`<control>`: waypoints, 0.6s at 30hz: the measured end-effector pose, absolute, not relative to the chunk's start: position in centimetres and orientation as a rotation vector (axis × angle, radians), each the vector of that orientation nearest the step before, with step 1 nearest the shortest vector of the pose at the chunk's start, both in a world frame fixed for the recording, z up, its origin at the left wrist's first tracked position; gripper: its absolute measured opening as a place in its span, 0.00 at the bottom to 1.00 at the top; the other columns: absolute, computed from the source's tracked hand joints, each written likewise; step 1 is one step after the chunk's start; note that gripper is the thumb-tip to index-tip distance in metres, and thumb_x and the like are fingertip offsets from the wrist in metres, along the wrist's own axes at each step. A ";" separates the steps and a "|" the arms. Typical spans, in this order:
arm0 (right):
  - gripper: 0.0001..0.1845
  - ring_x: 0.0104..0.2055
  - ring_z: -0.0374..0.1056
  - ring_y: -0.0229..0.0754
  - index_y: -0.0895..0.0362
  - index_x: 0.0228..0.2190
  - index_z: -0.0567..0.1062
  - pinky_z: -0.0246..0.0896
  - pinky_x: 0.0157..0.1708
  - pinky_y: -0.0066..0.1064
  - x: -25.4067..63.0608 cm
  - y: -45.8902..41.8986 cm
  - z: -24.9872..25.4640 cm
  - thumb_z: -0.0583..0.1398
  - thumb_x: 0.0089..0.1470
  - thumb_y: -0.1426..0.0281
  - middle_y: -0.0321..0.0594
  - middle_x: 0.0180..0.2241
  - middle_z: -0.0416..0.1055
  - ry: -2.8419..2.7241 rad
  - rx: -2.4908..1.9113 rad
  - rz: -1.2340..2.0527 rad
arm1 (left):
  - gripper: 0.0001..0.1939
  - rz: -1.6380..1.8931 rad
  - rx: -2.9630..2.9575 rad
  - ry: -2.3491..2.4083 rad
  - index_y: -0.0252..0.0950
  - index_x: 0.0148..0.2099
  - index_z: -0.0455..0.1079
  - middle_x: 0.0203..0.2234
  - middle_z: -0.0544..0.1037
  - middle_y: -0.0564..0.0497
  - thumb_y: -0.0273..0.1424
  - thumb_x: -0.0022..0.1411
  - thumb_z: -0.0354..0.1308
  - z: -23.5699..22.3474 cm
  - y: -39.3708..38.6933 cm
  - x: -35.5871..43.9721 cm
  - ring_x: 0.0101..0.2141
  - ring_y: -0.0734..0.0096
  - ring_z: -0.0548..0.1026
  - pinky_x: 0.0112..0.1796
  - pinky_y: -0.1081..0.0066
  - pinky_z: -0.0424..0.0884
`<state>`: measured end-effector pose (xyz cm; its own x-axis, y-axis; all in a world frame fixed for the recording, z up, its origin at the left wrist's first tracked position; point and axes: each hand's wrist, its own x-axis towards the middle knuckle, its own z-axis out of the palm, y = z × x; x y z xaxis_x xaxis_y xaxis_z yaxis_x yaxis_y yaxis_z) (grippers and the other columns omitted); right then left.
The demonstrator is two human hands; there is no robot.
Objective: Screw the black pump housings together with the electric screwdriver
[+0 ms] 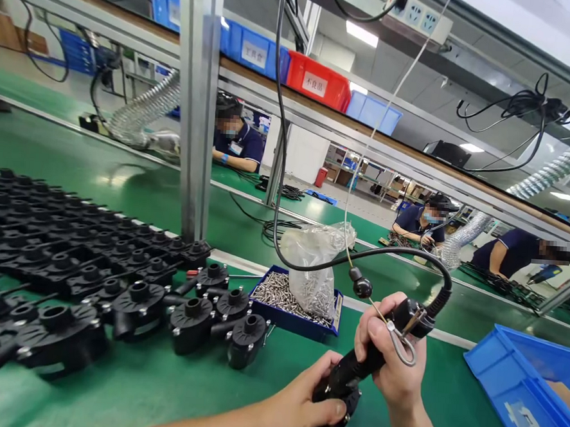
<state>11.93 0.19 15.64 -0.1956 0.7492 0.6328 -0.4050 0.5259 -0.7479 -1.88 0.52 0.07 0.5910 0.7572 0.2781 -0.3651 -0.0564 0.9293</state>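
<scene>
My right hand (397,349) is wrapped round a black electric screwdriver (357,367), tilted with its lower end down at a black pump housing (350,404). A cable leaves its top, and a wire loop ties it to a hanging cord with a black ball (362,284). My left hand (309,402) grips the housing on the green bench, thumb across its near side. The driver and my fingers hide the tip and most of the housing. Just behind, a dark blue tray (302,326) holds many loose silver screws (275,290) and a clear plastic bag (311,260).
Rows of black pump housings (65,335) fill the bench's left side. A blue bin (506,388) stands at the right. A metal post (195,105) rises behind the housings. Blue and red bins (317,80) line the shelf above. Several people work at the benches beyond.
</scene>
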 end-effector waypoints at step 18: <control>0.18 0.17 0.57 0.29 0.54 0.36 0.68 0.48 0.18 0.20 9.5 -0.2 15.3 0.72 0.60 0.65 0.28 0.22 0.65 -1.343 -0.292 1.169 | 0.30 1.111 1.237 0.398 0.38 0.51 0.65 0.35 0.68 0.55 0.48 0.59 0.74 -0.9 0.1 0.3 0.33 0.72 0.65 0.36 0.70 0.64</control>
<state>9.53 -0.17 15.25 -0.1990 0.7787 0.5950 -0.4823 0.4507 -0.7512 0.26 0.12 -0.91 0.4575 0.8355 0.3043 -0.4517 -0.0764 0.8889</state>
